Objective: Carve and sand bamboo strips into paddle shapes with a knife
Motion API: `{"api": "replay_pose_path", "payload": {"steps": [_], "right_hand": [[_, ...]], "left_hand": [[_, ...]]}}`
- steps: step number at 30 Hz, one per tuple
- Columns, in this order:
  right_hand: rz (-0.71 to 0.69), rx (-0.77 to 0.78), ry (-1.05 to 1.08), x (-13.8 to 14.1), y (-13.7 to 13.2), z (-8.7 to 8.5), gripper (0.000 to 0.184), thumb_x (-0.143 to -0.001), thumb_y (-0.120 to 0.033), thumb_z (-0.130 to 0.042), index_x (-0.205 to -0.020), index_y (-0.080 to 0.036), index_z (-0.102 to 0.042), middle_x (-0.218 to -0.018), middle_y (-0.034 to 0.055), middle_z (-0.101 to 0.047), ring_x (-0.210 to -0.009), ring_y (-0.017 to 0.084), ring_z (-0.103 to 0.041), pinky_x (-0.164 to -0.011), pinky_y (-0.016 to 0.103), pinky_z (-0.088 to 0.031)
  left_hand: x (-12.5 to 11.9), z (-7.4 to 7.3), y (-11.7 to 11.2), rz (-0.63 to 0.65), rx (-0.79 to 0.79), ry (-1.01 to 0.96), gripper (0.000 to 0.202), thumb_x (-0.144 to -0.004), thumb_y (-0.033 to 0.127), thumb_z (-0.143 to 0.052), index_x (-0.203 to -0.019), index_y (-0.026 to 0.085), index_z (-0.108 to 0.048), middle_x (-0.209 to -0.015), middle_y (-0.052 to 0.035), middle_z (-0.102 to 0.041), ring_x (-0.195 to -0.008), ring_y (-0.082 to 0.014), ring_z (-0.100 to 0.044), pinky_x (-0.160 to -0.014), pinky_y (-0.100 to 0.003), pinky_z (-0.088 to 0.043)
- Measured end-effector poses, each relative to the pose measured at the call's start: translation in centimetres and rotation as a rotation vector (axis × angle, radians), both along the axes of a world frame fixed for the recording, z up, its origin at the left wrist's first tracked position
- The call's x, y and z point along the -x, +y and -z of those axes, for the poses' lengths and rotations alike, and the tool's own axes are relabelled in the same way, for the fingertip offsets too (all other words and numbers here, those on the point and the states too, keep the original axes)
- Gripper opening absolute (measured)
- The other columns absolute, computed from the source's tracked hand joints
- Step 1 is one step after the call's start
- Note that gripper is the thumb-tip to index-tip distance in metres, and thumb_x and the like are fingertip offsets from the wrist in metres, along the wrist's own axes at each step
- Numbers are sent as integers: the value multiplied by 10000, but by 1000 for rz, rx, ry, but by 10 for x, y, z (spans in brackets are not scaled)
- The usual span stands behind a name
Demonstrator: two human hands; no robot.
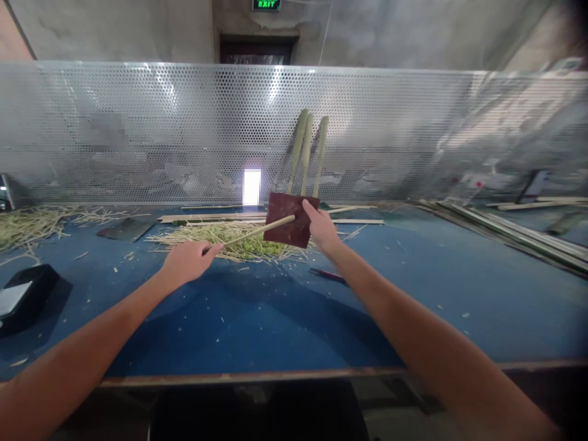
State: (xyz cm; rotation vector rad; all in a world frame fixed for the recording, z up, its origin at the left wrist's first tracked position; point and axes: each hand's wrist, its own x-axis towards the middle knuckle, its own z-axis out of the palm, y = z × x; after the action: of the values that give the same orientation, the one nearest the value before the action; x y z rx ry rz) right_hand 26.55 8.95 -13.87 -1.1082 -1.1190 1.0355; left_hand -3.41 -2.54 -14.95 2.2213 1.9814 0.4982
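My left hand [188, 263] is closed around the near end of a slim pale bamboo stick [257, 231], which slants up to the right. The stick's far end lies in front of a dark red-brown sheet of sandpaper [294, 236]; whether they touch I cannot tell. My right hand [321, 226] pinches the sheet's right side, thumb on the front and fingers hidden behind. Beyond the sheet, three long pale-green sticks with wider upper ends [307, 147] lean on the perforated screen. Below the hands' level lies a heap of green and pale shavings [220, 236].
A perforated metal screen [184, 135] stands along the back of the blue table [257, 318]. A black device [27, 297] sits at left, near a dark flat sheet [126, 229]. A thin dark tool [327, 275] lies near my right forearm. Long strips [519, 233] run along the right side.
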Motion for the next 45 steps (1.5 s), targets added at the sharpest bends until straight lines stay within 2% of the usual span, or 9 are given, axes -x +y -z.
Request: {"api": "replay_pose_path", "payload": {"steps": [5, 9, 13, 20, 25, 31, 36, 42, 45], "right_hand": [[-95, 83, 57, 10, -9, 2, 273, -824, -460, -705, -807, -187, -694, -656, 31, -721, -626, 228, -715, -642, 360, -619], [-125, 114, 91, 12, -13, 0, 241, -826, -417, -721, -821, -178, -690, -638, 38, -726, -581, 224, -710, -604, 355, -626], [-87, 95, 144, 7, -8, -5, 249, -905, -434, -621, -857, -196, -674, -684, 20, -743, -610, 194, -720, -650, 336, -630], [-185, 185, 107, 16, -6, 10, 306, -863, -465, -666, -907, -166, -709, -765, 89, -769, -688, 251, -742, -645, 380, -632], [-128, 120, 88, 5, -1, 6, 313, -891, -488, -623, -910, -184, -696, -766, 58, -767, -680, 226, -738, -643, 345, -624], [-143, 82, 46, 14, -7, 10, 316, -854, -513, -667, -912, -204, -696, -785, 55, -762, -732, 223, -735, -699, 327, -619], [-98, 51, 52, 8, -5, 3, 321, -863, -516, -651, -945, -208, -690, -799, 43, -759, -763, 220, -733, -721, 335, -620], [-159, 100, 36, 13, -7, 8, 318, -850, -513, -664, -871, -197, -694, -775, 74, -758, -697, 242, -732, -629, 361, -624], [-135, 105, 36, 9, -3, 7, 313, -853, -507, -660, -872, -195, -687, -758, 63, -756, -683, 235, -730, -610, 354, -620]], "left_hand": [[1, 1, 2, 2, 6, -14, 646, -900, 717, -249, -512, 218, -385, -450, -35, -432, -392, -153, -352, -467, -315, -195], [3, 1, 3, -25, 4, -30, 651, -884, 733, -276, -485, 221, -333, -454, -44, -427, -395, -148, -328, -480, -325, -173], [4, -2, 4, -27, 21, -67, 648, -895, 711, -284, -493, 218, -405, -475, -52, -483, -411, -155, -388, -483, -327, -219], [8, -3, 7, -33, 34, -119, 678, -879, 730, -310, -501, 206, -517, -472, -54, -537, -414, -158, -449, -486, -319, -281], [10, 1, 10, -46, 42, -166, 712, -871, 751, -294, -495, 201, -545, -488, -53, -579, -447, -171, -513, -517, -308, -331], [11, 0, 10, -51, 86, -216, 734, -870, 760, -278, -477, 198, -541, -440, -33, -563, -443, -174, -548, -561, -300, -390], [10, -2, 9, -26, 79, -212, 714, -859, 762, -316, -480, 202, -543, -435, -25, -550, -441, -172, -535, -555, -303, -377], [11, 0, 10, -7, 47, -178, 679, -881, 715, -328, -470, 207, -509, -445, -30, -540, -444, -172, -507, -532, -309, -327], [11, 1, 10, -8, 43, -169, 686, -885, 717, -317, -471, 206, -515, -457, -38, -551, -458, -177, -514, -539, -310, -331]]}}
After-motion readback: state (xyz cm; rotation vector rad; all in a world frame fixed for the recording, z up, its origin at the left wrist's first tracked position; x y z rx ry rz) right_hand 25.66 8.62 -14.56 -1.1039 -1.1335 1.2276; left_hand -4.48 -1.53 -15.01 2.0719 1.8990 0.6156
